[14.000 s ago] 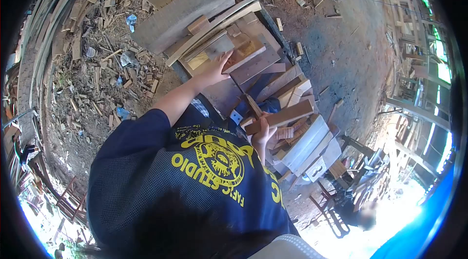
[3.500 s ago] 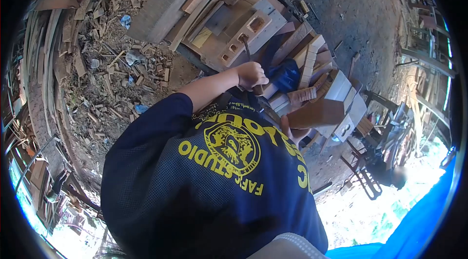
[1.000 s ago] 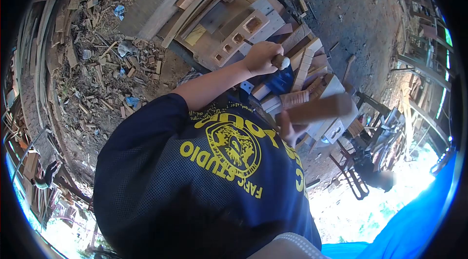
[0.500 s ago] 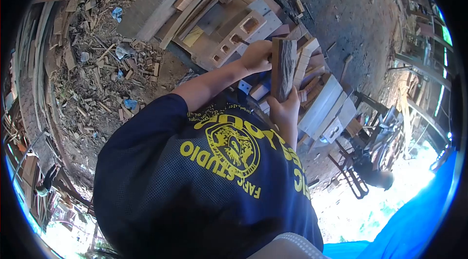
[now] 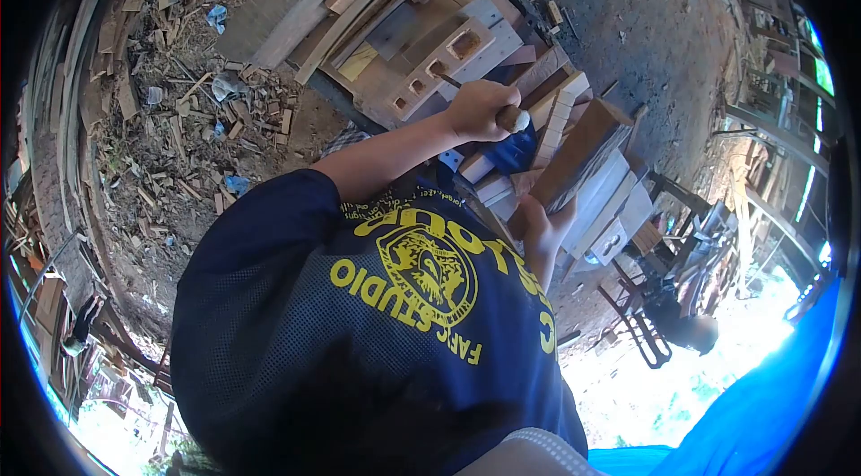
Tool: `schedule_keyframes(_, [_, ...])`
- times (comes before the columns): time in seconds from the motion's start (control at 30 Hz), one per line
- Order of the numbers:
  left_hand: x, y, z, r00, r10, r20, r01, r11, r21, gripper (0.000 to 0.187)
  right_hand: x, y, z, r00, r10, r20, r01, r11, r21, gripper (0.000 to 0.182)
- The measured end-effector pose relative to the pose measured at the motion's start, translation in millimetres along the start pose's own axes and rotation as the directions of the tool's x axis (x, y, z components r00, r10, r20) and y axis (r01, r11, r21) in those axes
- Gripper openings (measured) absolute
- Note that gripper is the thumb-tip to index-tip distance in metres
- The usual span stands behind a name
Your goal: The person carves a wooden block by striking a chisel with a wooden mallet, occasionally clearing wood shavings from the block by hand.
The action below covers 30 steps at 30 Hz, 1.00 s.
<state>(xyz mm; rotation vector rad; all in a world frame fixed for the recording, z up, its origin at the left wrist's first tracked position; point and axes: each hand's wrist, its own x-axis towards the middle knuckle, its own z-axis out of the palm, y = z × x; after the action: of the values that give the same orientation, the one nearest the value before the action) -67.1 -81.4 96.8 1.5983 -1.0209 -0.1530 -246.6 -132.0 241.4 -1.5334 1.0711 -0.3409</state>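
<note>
My left hand [image 5: 482, 111] is closed around the wooden handle of a chisel [image 5: 513, 119], whose rounded butt end sticks out past my fist. Its thin blade runs up and left to a light wooden piece [image 5: 484, 53] with several square holes cut in it, and the tip is at one of these holes. In my right hand [image 5: 543, 227] is a thick, rough wooden block [image 5: 583, 153], gripped near its lower end and held apart from the handle. My right fingers are partly hidden behind the block.
Wood offcuts [image 5: 552, 131] lie beyond my hands, and pale boards [image 5: 603, 194] lie to the right. A long plank [image 5: 309, 5] is at the upper left. Wood scraps and chips litter the ground [image 5: 202, 131]. A person [image 5: 686, 328] is at the far right.
The wooden block has swung right and away from the chisel, uncovering the handle's end. My right hand has shifted slightly right and down; my left hand has barely moved.
</note>
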Motion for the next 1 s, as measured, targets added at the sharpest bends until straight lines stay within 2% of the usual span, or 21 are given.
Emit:
schedule_keyframes(0.23, [-6.2,-3.4,-0.6,1.000,0.022,-0.013,-0.023,1.000,-0.022,0.024,-3.8,7.2,3.1,0.999,0.029,0.043,-0.027,0.999,-0.026,0.054])
schedule_keyframes(0.4, [-5.4,-2.6,-1.8,0.997,0.054,-0.060,-0.056,0.998,-0.024,0.024,-4.5,15.7,3.2,0.999,0.002,0.040,0.001,0.998,-0.068,0.061])
schedule_keyframes(1.0, [-14.4,-6.8,-4.7,0.997,0.078,-0.026,-0.079,0.996,-0.044,0.026,-7.1,9.6,6.5,0.999,-0.001,0.048,0.004,0.999,-0.053,0.059])
